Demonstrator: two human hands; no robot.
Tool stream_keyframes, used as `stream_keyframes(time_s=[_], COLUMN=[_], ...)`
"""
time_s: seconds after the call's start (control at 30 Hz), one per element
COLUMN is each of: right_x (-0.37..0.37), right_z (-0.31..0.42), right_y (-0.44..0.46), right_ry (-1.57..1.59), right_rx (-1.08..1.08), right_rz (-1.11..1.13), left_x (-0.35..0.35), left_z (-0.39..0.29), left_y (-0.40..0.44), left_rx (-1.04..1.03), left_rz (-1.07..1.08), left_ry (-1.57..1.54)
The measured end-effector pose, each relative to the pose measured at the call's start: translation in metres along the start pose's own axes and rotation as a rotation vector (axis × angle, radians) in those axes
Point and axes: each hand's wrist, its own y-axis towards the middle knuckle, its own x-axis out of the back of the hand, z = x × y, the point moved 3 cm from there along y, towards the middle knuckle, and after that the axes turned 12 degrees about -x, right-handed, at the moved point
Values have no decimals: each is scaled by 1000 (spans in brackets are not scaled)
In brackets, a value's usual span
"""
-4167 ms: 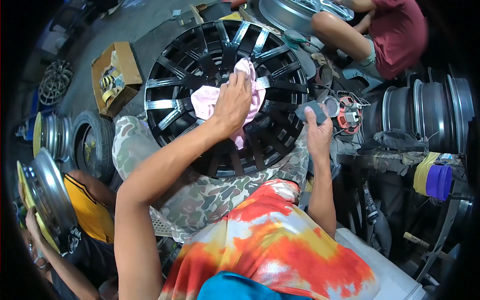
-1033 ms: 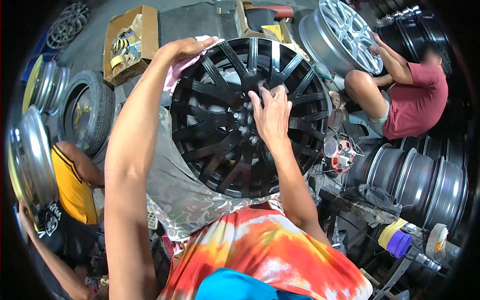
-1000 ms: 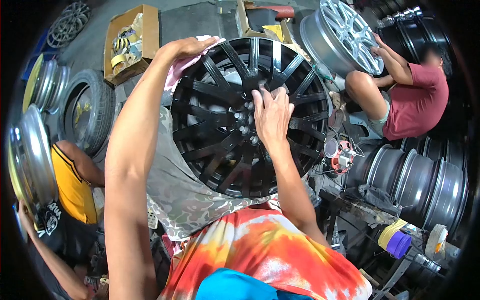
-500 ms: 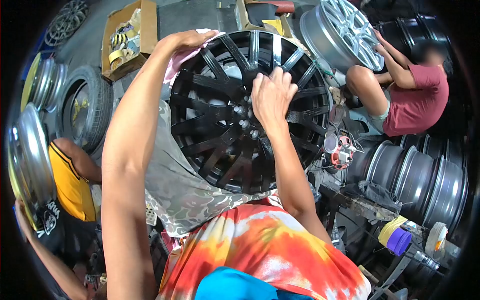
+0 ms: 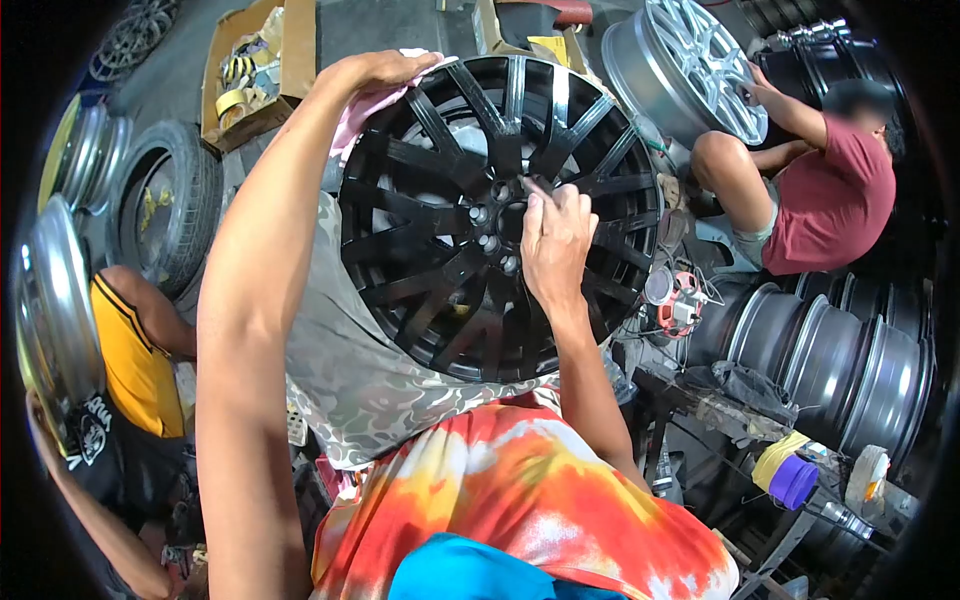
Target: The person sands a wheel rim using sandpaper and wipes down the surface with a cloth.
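A black multi-spoke wheel rim (image 5: 430, 215) lies face up across my lap, on a camouflage-patterned cloth (image 5: 345, 390). My left hand (image 5: 398, 68) grips its far left edge through a pink cloth (image 5: 362, 118); the fingertips are partly hidden. Over the spokes just right of the hub, my right hand (image 5: 562, 245) is closed, fingers curled. A thin pale shape juts from it toward the lug holes; I cannot tell whether it is a finger or a small held piece. Several lug holes (image 5: 488, 242) ring the hub.
A cardboard box (image 5: 297, 60) of tape and scraps stands at the far left, near a tyre (image 5: 205, 190). At right, a person in a red shirt (image 5: 835, 200) handles a silver rim (image 5: 650, 75). Several rims (image 5: 815, 340) line the right. Another person in yellow shorts (image 5: 140, 365) sits left.
My right hand has moved slightly toward me and right, off the spokes above the hub, uncovering more of the hub. My left hand stays on the rim's edge.
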Motion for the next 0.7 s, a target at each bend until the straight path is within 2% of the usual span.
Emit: stream_keyframes(time_s=[0.07,0.13,0.17,0.2,0.27,0.3,0.4,0.47,0.6,0.7], right_x=[4,-2,-10,-16,-8,-2,10,12,-17,-5], right_z=[3,5,3,3,3,0,-5,5,11,1], right_y=[10,19,19,20,13,7,-1,3,13,2], right_ry=[124,114,67,21,20,60,157,277,203,195], right_rx=[-27,-6,-5,0,24,43,59,180,192,154], right_rz=[-82,-120,-90,-62,-78,-29,48,14,102,137], left_x=[-3,-3,-2,-6,0,-2,-6,-8,-3,0], left_z=[2,13,10,17,8,3,24,23,21,14], left_y=[1,10,7,14,3,-3,20,20,16,8], left_rx=[29,25,13,-84,-51,56,1,10,20,29], left_rz=[-6,34,1,-64,-49,4,-36,-33,-22,31], left_ry=[3,-59,-36,6,32,-108,15,-14,39,58])
